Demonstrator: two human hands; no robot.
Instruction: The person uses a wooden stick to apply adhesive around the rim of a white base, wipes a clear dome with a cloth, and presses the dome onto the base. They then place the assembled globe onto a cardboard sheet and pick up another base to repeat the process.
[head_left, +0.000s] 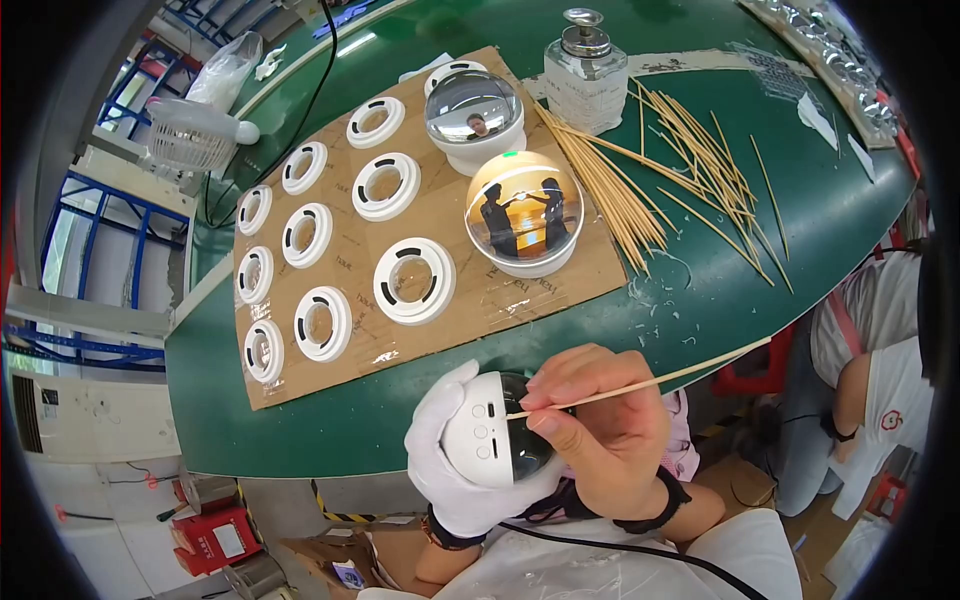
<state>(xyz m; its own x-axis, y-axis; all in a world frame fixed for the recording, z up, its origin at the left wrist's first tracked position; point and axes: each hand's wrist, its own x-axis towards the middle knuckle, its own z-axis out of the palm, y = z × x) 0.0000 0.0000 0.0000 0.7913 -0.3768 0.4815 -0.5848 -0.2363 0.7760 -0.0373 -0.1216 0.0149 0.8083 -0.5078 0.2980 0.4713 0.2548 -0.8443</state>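
Observation:
My left hand (445,490), in a white glove, is closed around a globe lamp with a white base (478,450) and a dark glossy dome. The base has small buttons and slots and is turned toward my right hand. Bare, my right hand (615,435) pinches a thin wooden stick (680,374) between thumb and fingers. The stick's tip touches the base near the seam where it meets the dome. Beyond them on the table stands a globe lamp (525,215) showing two silhouettes against a sunset. Behind it is another globe (472,105) with a mirror-like dome.
A cardboard sheet (480,305) carries several white rings (438,298) with dark curved pads. On the green table (300,430) lie loose wooden sticks (700,165) beside a clear pump bottle (585,85). A black cable crosses my lap. At the right sits another person (860,350).

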